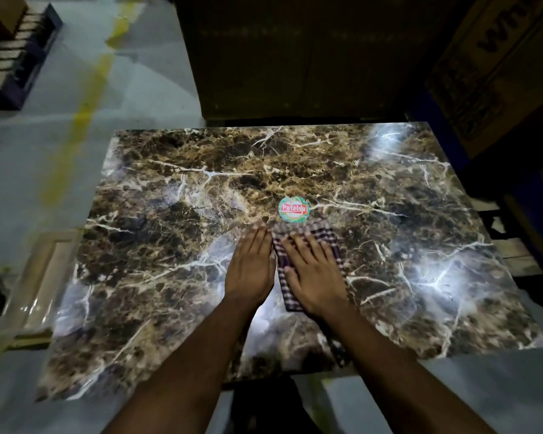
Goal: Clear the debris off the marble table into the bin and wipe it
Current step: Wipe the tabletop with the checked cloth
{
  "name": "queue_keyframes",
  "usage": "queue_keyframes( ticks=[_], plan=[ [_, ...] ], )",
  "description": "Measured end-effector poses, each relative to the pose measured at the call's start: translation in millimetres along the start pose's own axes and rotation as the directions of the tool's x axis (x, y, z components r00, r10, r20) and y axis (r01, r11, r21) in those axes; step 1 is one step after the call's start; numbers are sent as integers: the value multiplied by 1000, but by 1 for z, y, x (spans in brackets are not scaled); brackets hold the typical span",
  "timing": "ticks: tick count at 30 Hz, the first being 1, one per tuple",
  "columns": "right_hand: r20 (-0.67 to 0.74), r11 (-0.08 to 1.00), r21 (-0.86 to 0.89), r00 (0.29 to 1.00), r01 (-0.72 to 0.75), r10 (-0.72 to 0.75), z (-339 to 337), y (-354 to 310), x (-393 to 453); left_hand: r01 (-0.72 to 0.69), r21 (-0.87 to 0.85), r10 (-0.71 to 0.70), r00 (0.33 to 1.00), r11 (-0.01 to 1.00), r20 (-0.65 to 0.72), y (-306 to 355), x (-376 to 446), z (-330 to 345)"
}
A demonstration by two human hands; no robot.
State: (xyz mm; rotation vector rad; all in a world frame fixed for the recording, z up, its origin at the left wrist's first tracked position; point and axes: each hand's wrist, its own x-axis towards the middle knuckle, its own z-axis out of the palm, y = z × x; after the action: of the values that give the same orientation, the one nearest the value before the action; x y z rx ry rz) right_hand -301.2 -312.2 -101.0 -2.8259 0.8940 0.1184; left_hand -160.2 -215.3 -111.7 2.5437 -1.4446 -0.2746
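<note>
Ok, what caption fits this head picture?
Right hand presses checked cloth on marble table; left hand flat beside.

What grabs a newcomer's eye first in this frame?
The glossy brown marble table with white veins and light glare fills the view. At its centre, the right hand presses flat on a folded checked cloth, the left hand flat on the marble beside it. A round colourful sticker sits just beyond the cloth.
</note>
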Motion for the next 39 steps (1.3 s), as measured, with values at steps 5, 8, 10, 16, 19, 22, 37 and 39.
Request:
queue_keyframes(
  ticks=[5,8,10,16,19,22,37,39],
  plan=[
    [-15,991,19,991,-136,136,2,40,-29,15,-29,-15,1000,999,6,11,-32,1],
    [-25,968,66,970,-241,243,4,11,-11,41,-41,-41,999,998,6,20,-44,5],
    [-19,984,74,986,-165,167,7,-8,-23,51,-29,-51,999,998,10,25,-48,7],
    [-7,989,66,991,-129,130,9,31,-86,20,-40,-20,1000,999,1,33,-74,9],
    [-31,957,86,959,-277,280,8,17,-67,34,-37,-35,999,999,-33,43,-91,8],
    [-38,979,107,983,-174,179,12,-20,-77,39,-33,-39,999,999,-2,51,-101,9],
    [-34,998,64,999,-25,27,7,65,-109,38,-72,-39,999,997,-5,105,-48,24],
    [-42,999,47,999,-22,24,4,95,-108,31,-80,-32,999,996,-6,106,-40,26]
  ],
)
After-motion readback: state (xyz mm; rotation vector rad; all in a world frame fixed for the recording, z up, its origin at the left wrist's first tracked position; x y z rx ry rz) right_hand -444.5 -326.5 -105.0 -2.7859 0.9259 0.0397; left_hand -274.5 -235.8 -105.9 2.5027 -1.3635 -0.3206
